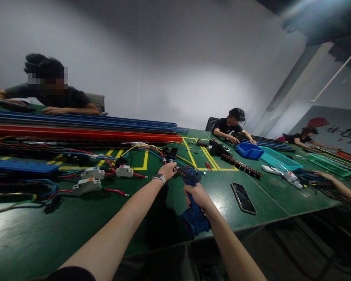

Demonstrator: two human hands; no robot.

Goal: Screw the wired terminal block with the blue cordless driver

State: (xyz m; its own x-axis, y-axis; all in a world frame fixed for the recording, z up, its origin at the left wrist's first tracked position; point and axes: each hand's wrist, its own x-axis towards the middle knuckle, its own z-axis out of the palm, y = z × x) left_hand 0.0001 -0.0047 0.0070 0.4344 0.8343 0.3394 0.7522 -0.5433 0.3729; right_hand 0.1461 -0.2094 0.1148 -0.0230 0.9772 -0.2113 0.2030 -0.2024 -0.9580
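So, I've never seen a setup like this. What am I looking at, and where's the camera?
There's no robot here, just a person's two bare hands. The single picture comes from a camera on that person's head, looking forward and down. The right hand holds a blue power drill by its handle. The left hand is near the drill's front end, beside a black part; what its fingers grip is too small to tell. On the green table lie a phone, red strips and white boxes with wires. Other people are at work nearby.
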